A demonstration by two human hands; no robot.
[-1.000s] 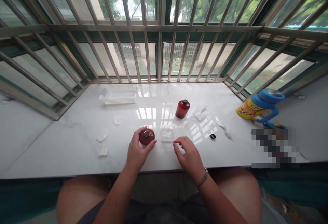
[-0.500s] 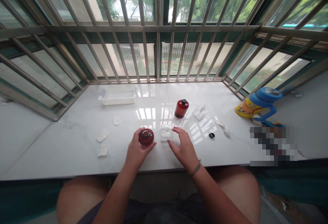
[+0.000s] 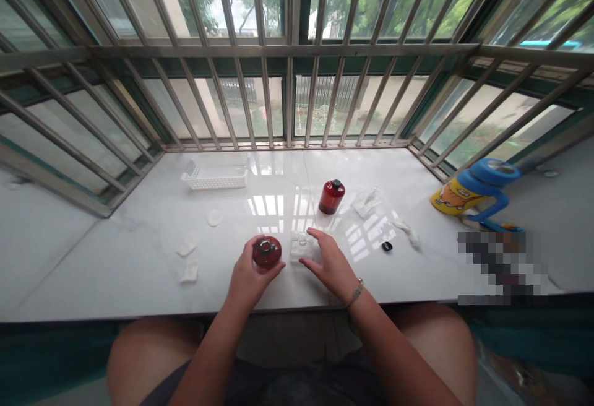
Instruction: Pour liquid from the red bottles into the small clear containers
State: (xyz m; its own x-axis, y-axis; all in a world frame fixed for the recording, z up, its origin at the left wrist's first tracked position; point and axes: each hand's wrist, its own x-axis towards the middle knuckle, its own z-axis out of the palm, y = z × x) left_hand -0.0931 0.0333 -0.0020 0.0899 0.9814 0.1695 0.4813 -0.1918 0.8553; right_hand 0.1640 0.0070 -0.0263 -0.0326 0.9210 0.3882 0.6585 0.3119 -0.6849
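- We see the metal window railing [image 3: 232, 51] across the back, edging the white table [image 3: 116, 270] on which everything is laid out.
- At the right stands a blue-and-yellow tumbler [image 3: 473, 186], well apart from the hands, probably so that it leaves them elbow room.
- The white basket [image 3: 216, 181] sits at the far left, near the railing, likely out of the way.
- Our left hand [image 3: 245, 273] curls round the open red bottle [image 3: 267, 252], thumb on the near side and fingers round its left, seemingly to keep it upright with its mouth unobstructed.
- Our right hand [image 3: 330, 260] closes from the right on the clear bottle [image 3: 301, 246], thumb at the near side, fingers at the far side, perhaps to steady it just beside the red one; we cannot tell how firmly.
- The capped red bottle [image 3: 331, 197] stands beyond, within easy reach.
- The plastic wrapper [image 3: 366, 202] lies right of it; three white pads, one of them a round pad [image 3: 214, 217], lie left, apparently set aside.
- Smallest, the black cap [image 3: 387, 246] lies loose at the right.
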